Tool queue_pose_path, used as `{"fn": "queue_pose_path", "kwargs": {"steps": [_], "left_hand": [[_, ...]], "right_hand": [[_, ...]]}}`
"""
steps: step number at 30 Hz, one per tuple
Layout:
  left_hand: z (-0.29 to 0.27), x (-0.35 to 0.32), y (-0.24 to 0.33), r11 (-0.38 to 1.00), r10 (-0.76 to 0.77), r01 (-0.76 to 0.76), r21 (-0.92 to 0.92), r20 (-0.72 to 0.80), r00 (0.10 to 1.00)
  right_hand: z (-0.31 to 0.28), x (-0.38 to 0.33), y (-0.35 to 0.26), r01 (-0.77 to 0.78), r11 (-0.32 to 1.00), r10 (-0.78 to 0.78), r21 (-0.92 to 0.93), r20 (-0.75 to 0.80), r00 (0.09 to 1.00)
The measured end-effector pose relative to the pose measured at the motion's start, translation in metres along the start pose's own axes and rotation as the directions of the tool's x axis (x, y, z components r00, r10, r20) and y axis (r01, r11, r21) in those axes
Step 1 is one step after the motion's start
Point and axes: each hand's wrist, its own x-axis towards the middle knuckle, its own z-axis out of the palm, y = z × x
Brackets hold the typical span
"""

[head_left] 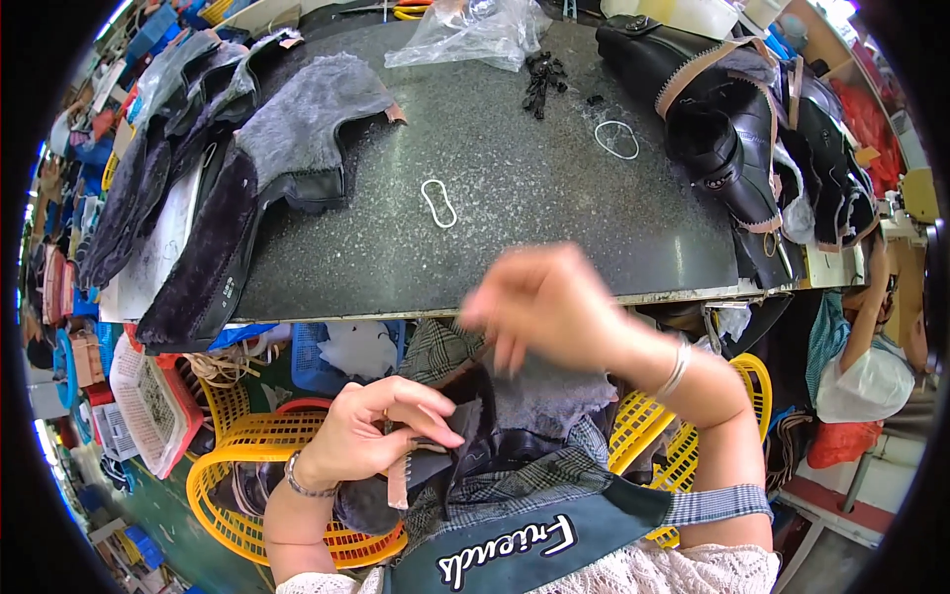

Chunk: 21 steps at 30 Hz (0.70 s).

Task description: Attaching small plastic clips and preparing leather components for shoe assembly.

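One dark, fur-lined boot piece [542, 404] is lying bunched over the person's lap in the head view, resting against the checked apron [594, 530] just below the near edge of the table [376, 238]. The left hand [374, 428] is pinching its dark left part between thumb and bent fingers. The right hand [549, 297] is hovering above the piece near the table edge, fingers bent; it is showing too blurred to tell whether they are pressing together or holding anything.

The piece is probably going to be handling as light and floppy, soft on the furry side and somewhat stiffer along its edges, neither fragile nor very slippery. Its firm edge is likely offering a surer hold than the loose pile, with a second hold on the far side keeping it from folding.

In looks, it is showing grey plush on the right and black material on the left, where a tan, notched strip [398, 482] is hanging below the left hand. Its full outline is staying hidden among the folds.
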Motion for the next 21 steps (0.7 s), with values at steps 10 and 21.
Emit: {"fn": "queue_pose_path", "kwargs": {"steps": [10, 21], "left_hand": [[0.000, 0.013, 0.005, 0.980, 0.187, -0.163, -0.117, 0.229, 0.955], [0.032, 0.021, 0.019, 0.995, 0.093, -0.068, 0.079, -0.387, 0.918]], "right_hand": [[-0.195, 0.109, -0.028, -0.291, 0.674, -0.218, -0.679, -0.559, 0.800], [-0.040, -0.014, -0.021, 0.145, 0.987, -0.129, 0.072, -0.198, 0.972]]}}
